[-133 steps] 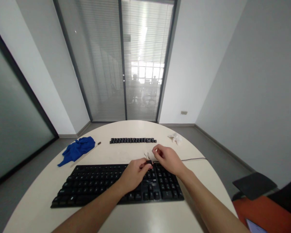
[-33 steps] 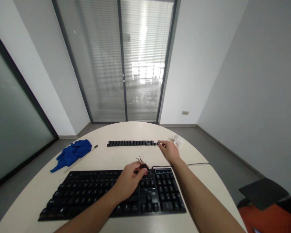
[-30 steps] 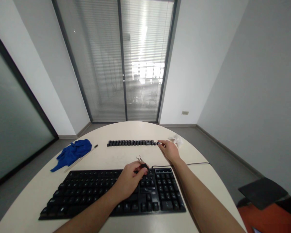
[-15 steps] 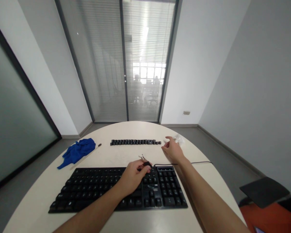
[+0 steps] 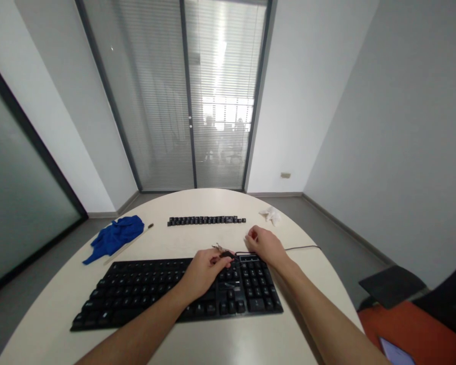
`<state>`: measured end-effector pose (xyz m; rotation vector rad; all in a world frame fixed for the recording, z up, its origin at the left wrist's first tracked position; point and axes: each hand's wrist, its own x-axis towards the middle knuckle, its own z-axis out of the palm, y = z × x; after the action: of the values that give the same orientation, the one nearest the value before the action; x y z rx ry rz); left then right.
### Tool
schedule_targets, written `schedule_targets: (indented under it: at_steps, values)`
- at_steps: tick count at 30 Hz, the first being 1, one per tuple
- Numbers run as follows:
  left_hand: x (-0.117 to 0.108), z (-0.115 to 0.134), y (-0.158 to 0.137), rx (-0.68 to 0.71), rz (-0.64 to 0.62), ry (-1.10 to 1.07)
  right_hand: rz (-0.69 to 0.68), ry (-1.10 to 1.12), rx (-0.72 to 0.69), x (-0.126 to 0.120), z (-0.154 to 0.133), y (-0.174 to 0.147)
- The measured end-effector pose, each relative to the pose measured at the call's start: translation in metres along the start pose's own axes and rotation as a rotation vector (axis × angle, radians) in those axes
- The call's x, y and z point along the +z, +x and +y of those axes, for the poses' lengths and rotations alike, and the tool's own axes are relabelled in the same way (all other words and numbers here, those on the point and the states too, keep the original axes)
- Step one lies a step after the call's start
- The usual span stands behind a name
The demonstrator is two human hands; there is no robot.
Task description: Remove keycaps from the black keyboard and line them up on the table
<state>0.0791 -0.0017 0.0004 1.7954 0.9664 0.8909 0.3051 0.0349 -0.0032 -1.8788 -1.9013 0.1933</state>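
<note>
My left hand (image 5: 205, 274) is closed over the right-middle part of a black keyboard (image 5: 144, 284). Its fingers grip a keycap puller (image 5: 226, 254) with a black handle, the thin wire prongs pointing away from me. Just beyond the keyboard's top right corner is my right hand (image 5: 265, 244), fingers curled together; whether something small is in them is hidden. It hovers near the thin black cable (image 5: 302, 248). Farther back, loose black keycaps (image 5: 207, 220) lie in a neat line on the white table (image 5: 197, 239).
A crumpled blue cloth (image 5: 116, 235) lies at the left, with a thin-handled brush (image 5: 131, 242) beside it. Crumpled white tissue (image 5: 271, 215) rests at the back right. Off the table's right side stands an orange chair (image 5: 406, 329) with a phone-like object (image 5: 395, 351) on it.
My right hand has drawn back from beside the tissue toward the keyboard, and its fingers have closed in. My left hand keeps the keycap puller over the keyboard. The view has shifted slightly right.
</note>
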Motion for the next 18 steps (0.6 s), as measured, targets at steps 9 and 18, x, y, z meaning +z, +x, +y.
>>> schedule_targets:
  at_steps: [9,18]
  values:
    - [-0.002,0.008,-0.002,0.027,0.012,0.099,-0.049,0.475,-0.151,0.023,-0.019,-0.001]
    - [0.001,0.025,-0.004,0.115,0.001,0.369,-0.053,0.500,-0.156,0.028,-0.025,-0.001]
